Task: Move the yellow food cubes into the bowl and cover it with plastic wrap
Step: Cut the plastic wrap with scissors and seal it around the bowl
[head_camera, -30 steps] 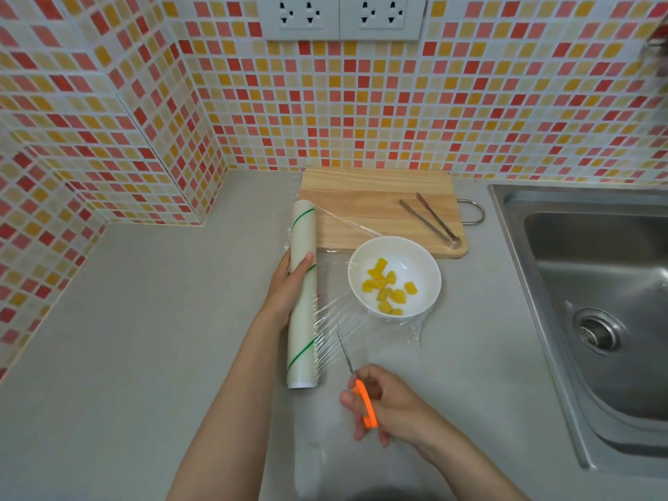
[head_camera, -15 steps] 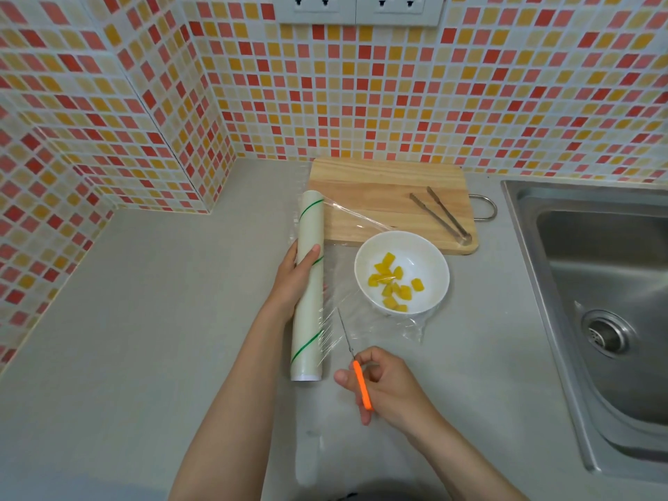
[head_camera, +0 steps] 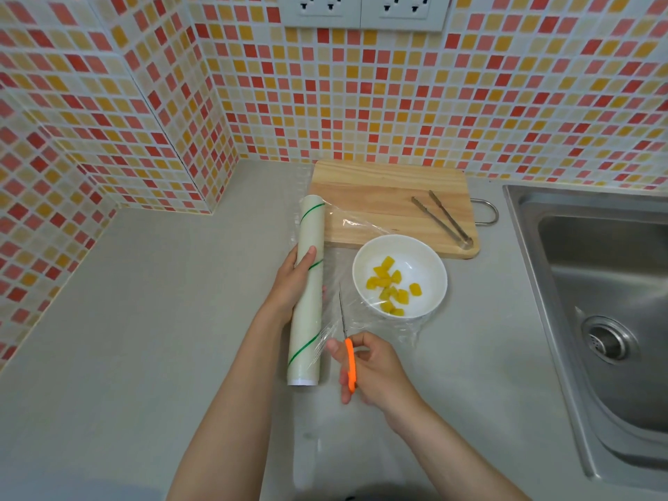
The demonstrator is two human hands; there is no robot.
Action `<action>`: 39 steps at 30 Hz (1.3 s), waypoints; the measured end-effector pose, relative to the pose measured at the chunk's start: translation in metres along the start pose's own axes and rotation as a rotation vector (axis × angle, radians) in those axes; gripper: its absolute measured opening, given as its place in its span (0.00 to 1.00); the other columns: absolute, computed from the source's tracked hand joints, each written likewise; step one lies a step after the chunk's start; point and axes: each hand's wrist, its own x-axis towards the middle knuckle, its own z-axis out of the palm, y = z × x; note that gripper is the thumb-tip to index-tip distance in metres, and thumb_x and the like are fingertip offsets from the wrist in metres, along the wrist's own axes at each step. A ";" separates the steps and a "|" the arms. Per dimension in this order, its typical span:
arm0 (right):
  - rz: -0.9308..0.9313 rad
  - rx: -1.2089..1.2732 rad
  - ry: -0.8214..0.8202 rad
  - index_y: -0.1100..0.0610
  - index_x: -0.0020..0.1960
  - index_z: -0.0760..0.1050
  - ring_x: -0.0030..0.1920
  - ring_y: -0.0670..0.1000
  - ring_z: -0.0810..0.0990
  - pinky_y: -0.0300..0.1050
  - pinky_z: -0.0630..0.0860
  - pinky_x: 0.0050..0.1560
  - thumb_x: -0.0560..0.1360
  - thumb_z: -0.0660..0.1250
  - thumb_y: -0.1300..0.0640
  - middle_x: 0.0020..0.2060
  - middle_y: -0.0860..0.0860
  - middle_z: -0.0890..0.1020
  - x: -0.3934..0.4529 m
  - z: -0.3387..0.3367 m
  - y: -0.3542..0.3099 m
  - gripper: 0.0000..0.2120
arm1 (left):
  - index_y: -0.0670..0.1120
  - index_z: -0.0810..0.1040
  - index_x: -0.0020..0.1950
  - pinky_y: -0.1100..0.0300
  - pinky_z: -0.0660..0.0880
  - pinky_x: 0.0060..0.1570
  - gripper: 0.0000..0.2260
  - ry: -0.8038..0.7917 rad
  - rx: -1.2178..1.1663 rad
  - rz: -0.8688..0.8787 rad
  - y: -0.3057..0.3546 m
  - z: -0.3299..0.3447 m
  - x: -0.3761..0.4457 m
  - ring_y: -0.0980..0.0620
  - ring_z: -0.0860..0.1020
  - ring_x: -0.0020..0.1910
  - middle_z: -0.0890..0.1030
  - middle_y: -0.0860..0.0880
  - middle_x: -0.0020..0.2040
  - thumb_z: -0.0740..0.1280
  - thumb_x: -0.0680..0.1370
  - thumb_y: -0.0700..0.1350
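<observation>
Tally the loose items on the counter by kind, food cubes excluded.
Plastic wrap roll: 1
Scissors: 1
Bowl: 1
Cutting board: 1
Tongs: 1
Total: 5
The left hand holds the roll down; the right hand grips the scissors.

No legible text, label, brand, number or sign was found in the head view. The plastic wrap roll (head_camera: 307,287) carried only thin green diagonal stripes, no lettering. The wall sockets (head_camera: 363,10) showed no readable markings.
</observation>
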 end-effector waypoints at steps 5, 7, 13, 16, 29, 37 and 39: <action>0.017 0.003 0.006 0.56 0.39 0.72 0.16 0.49 0.71 0.31 0.60 0.17 0.66 0.73 0.43 0.19 0.48 0.74 0.007 0.003 -0.009 0.18 | 0.52 0.72 0.64 0.58 0.76 0.29 0.19 -0.014 -0.016 -0.009 0.000 -0.002 -0.004 0.48 0.77 0.28 0.77 0.46 0.41 0.64 0.76 0.57; 0.018 0.018 0.003 0.57 0.40 0.71 0.16 0.49 0.72 0.31 0.60 0.17 0.66 0.73 0.43 0.20 0.49 0.74 0.010 0.005 -0.011 0.19 | 0.52 0.73 0.63 0.58 0.76 0.28 0.18 -0.013 -0.020 -0.016 0.002 -0.003 -0.005 0.47 0.77 0.28 0.77 0.46 0.40 0.64 0.76 0.57; 0.021 0.030 0.030 0.56 0.40 0.73 0.17 0.48 0.71 0.32 0.60 0.17 0.64 0.73 0.40 0.19 0.47 0.74 0.016 0.012 -0.021 0.20 | 0.51 0.72 0.63 0.58 0.75 0.27 0.19 -0.036 -0.020 -0.007 0.006 -0.005 -0.007 0.48 0.77 0.27 0.78 0.47 0.36 0.63 0.76 0.58; 0.023 0.066 0.034 0.57 0.43 0.73 0.17 0.48 0.72 0.32 0.58 0.17 0.65 0.72 0.41 0.20 0.49 0.74 0.017 0.016 -0.027 0.21 | 0.51 0.72 0.63 0.58 0.75 0.28 0.19 -0.037 -0.020 -0.011 0.008 -0.007 -0.008 0.46 0.77 0.28 0.77 0.45 0.39 0.63 0.76 0.58; 0.020 0.183 0.036 0.59 0.39 0.72 0.17 0.48 0.71 0.32 0.56 0.17 0.67 0.71 0.42 0.19 0.50 0.74 0.028 0.026 -0.049 0.20 | 0.48 0.71 0.65 0.54 0.75 0.42 0.18 -0.018 0.044 0.021 0.018 -0.015 -0.027 0.46 0.76 0.40 0.77 0.44 0.46 0.58 0.80 0.56; 0.031 0.198 0.026 0.60 0.37 0.71 0.17 0.47 0.72 0.31 0.56 0.16 0.68 0.71 0.41 0.19 0.49 0.75 0.041 0.026 -0.063 0.21 | 0.46 0.69 0.57 0.54 0.73 0.33 0.15 -0.078 -0.028 -0.023 0.023 -0.019 -0.034 0.44 0.74 0.29 0.75 0.39 0.37 0.58 0.80 0.56; 0.052 0.211 0.013 0.58 0.34 0.71 0.17 0.48 0.73 0.31 0.56 0.16 0.68 0.70 0.40 0.20 0.50 0.76 0.045 0.025 -0.068 0.21 | 0.46 0.69 0.56 0.55 0.73 0.32 0.15 -0.084 -0.004 -0.020 0.024 -0.019 -0.034 0.44 0.74 0.28 0.75 0.39 0.36 0.57 0.80 0.57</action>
